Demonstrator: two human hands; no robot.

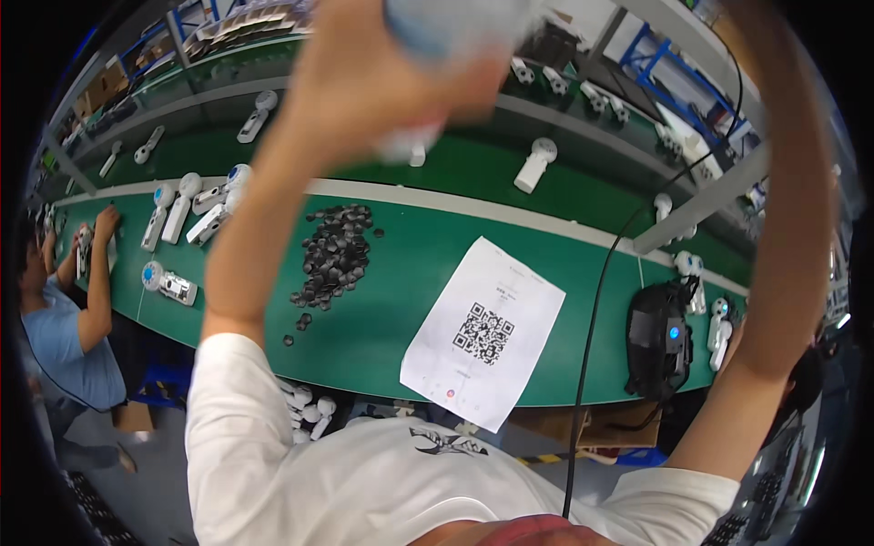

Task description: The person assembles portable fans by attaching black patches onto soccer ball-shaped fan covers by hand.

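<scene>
My left hand [391, 86] is raised high at the top middle, its fingers wrapped round a pale, bluish, see-through object [451, 27]. Motion blurs it and the upper edge cuts it off, so its kind is not plain; it looks bottle-like. My right arm [792, 209] reaches up along the right side, and the hand lies beyond the frame. Below, on the green workbench [401, 237], lie a heap of small black pieces [332, 255] and a white sheet with a square code [482, 332].
White handheld devices with round heads [173, 282] lie at the left of the bench, others on the green conveyor [537, 164] behind. At right sit a black bag-like item [657, 341] and a hanging black cable [592, 337]. A co-worker in blue [73, 337] works at far left.
</scene>
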